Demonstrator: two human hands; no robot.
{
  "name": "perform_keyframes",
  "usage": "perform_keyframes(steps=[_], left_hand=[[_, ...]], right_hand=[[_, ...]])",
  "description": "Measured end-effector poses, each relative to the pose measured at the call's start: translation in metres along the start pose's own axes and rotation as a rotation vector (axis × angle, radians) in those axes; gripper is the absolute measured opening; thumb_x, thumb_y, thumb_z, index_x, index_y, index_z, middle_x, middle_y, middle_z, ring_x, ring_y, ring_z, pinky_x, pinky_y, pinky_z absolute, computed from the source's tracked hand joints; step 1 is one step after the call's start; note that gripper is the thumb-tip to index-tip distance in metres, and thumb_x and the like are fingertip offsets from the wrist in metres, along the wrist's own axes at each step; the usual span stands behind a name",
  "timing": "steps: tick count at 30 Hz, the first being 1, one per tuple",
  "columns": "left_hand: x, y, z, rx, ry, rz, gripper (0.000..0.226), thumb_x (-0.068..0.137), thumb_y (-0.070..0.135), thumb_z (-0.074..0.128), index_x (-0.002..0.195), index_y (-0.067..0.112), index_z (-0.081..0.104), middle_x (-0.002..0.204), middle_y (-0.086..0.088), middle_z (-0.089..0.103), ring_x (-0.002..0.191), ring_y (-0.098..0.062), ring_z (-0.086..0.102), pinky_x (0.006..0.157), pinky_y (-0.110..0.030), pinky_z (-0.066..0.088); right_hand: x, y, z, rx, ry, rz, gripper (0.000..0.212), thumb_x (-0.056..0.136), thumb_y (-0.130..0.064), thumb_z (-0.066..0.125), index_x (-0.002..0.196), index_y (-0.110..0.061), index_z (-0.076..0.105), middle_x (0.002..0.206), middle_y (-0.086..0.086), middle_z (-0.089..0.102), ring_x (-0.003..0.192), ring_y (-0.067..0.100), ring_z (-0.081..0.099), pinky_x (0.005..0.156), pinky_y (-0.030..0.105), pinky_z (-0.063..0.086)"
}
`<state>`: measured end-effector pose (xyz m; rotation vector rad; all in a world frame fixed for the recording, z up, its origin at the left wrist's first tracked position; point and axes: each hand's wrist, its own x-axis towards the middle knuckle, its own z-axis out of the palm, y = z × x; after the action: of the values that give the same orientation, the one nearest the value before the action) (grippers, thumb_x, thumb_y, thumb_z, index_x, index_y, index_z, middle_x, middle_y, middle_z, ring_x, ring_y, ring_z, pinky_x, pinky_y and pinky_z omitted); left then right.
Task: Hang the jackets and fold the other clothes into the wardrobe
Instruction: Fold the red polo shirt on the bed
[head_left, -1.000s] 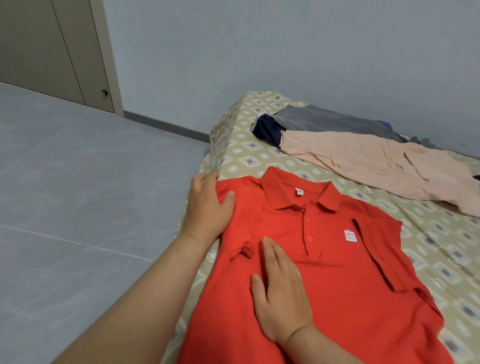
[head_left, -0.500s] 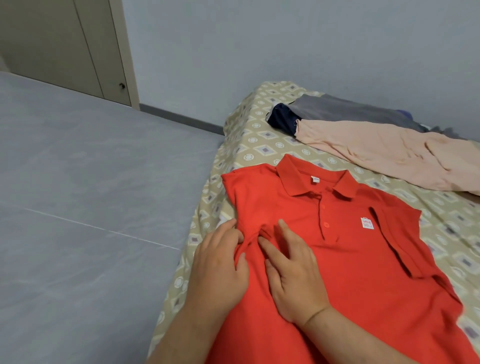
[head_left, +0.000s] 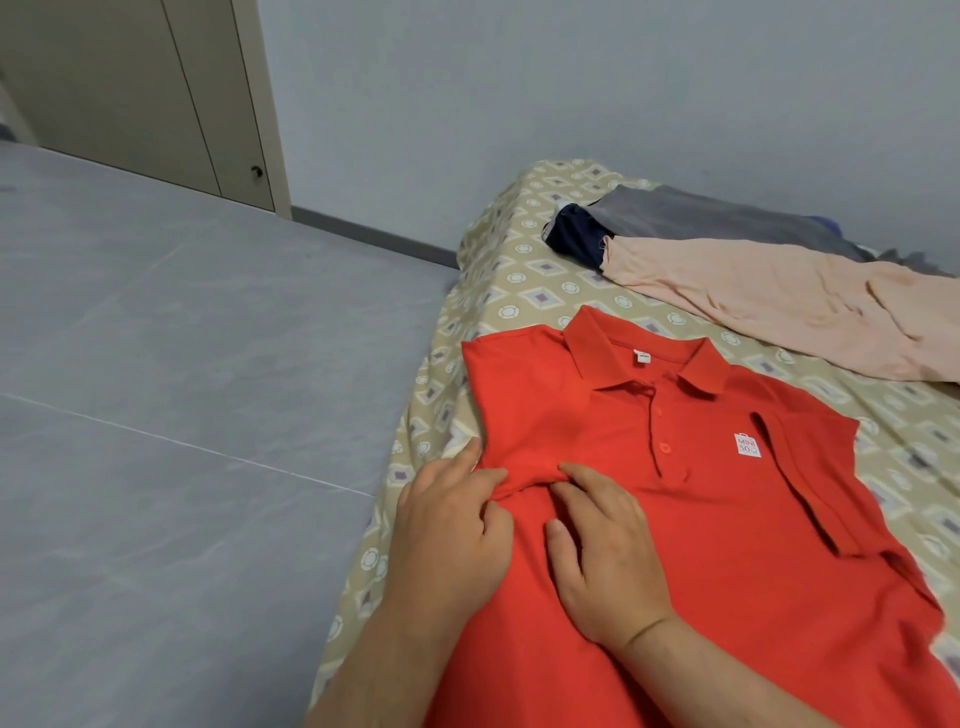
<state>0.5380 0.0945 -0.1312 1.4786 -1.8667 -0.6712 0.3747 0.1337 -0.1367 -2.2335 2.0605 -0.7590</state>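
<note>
Left hand (head_left: 452, 525) has slid down the shirt (head_left: 701, 519) to its tucked sleeve (head_left: 524, 462) — fingers (head_left: 467, 457) pinching the fold; right hand (head_left: 602, 551) presses flat. Soft, light, floppy cloth — grip by edges.

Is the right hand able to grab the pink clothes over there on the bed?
Probably yes. The right hand rests on the red polo shirt, and only flat shirt and bedsheet lie between it and the pink garment.
</note>
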Motion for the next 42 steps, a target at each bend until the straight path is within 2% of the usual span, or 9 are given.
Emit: perform_keyframes(steps=[3,9,11,14,21,25,28,34,42], left_hand=[[0.003,0.002,-0.001,-0.010,0.005,0.000,0.051,0.081,0.043,0.033,0.099,0.022,0.076,0.134,0.002,0.062,0.119,-0.019,0.052,0.104,-0.039,0.039],[0.049,0.005,0.000,-0.185,-0.041,-0.192,0.016,0.076,0.032,0.050,0.068,0.021,0.058,0.075,0.013,0.059,0.084,-0.021,0.057,0.080,-0.035,0.045],[0.081,0.009,0.002,-0.295,-0.036,-0.340,0.015,0.079,0.032,0.061,0.093,0.027,0.059,0.088,0.012,0.064,0.092,-0.020,0.063,0.080,-0.033,0.046],[0.123,0.015,0.010,-0.294,-0.051,-0.399,0.059,0.079,0.042,0.068,0.129,0.018,0.047,0.120,-0.001,0.063,0.109,-0.025,0.061,0.089,-0.034,0.048],[0.135,0.007,0.029,-0.046,0.120,-0.334,0.022,0.092,0.022,0.058,0.110,0.014,0.048,0.102,-0.006,0.058,0.098,-0.036,0.059,0.076,-0.039,0.044],[0.130,0.017,0.034,0.292,0.253,0.211,0.031,0.080,0.009,0.067,0.110,0.010,0.062,0.123,-0.016,0.056,0.110,-0.037,0.053,0.088,-0.046,0.043],[0.135,0.015,0.030,0.241,-0.147,0.505,0.028,0.092,0.018,0.053,0.113,0.013,0.070,0.133,-0.006,0.061,0.126,-0.027,0.053,0.106,-0.042,0.036],[0.147,0.005,0.039,0.513,-0.457,0.292,0.064,0.098,0.058,0.023,0.155,0.028,0.020,0.164,0.007,0.014,0.151,-0.015,0.004,0.119,-0.050,-0.003],[0.148,0.015,0.060,0.499,-0.289,0.115,0.059,0.096,0.057,0.037,0.146,0.027,0.036,0.163,-0.001,0.018,0.151,-0.020,0.009,0.115,-0.064,0.007]], right_hand=[[-0.002,0.000,-0.001,0.093,0.002,0.071,0.035,0.082,-0.039,0.052,0.097,-0.008,0.057,0.137,0.017,0.052,0.125,0.032,0.054,0.101,0.040,0.043],[0.002,0.000,-0.003,-0.008,-0.121,0.042,0.062,0.087,-0.047,0.046,0.140,-0.016,0.054,0.154,0.013,0.039,0.136,0.029,0.045,0.106,0.042,0.036],[0.002,-0.002,-0.003,-0.025,-0.135,0.061,0.059,0.087,-0.046,0.045,0.137,-0.016,0.057,0.150,0.013,0.045,0.133,0.032,0.048,0.106,0.045,0.037],[0.003,-0.003,-0.004,-0.025,-0.141,0.077,0.058,0.086,-0.044,0.046,0.134,-0.014,0.060,0.146,0.013,0.048,0.130,0.032,0.051,0.105,0.046,0.040],[0.005,-0.004,-0.004,-0.023,-0.142,0.090,0.054,0.084,-0.044,0.049,0.126,-0.014,0.065,0.144,0.012,0.051,0.129,0.030,0.052,0.103,0.050,0.044],[0.003,-0.003,-0.003,-0.033,-0.138,0.101,0.055,0.084,-0.044,0.047,0.126,-0.013,0.065,0.143,0.012,0.051,0.130,0.030,0.051,0.104,0.049,0.043],[0.003,-0.002,-0.003,-0.037,-0.136,0.101,0.055,0.084,-0.043,0.047,0.127,-0.013,0.064,0.143,0.011,0.052,0.129,0.029,0.051,0.105,0.046,0.042],[0.004,-0.003,-0.003,-0.033,-0.132,0.110,0.055,0.085,-0.043,0.045,0.128,-0.014,0.064,0.142,0.010,0.053,0.128,0.029,0.051,0.106,0.045,0.041],[0.005,-0.002,-0.001,-0.041,-0.128,0.122,0.057,0.084,-0.043,0.044,0.128,-0.013,0.063,0.141,0.010,0.053,0.128,0.030,0.052,0.105,0.047,0.042]])
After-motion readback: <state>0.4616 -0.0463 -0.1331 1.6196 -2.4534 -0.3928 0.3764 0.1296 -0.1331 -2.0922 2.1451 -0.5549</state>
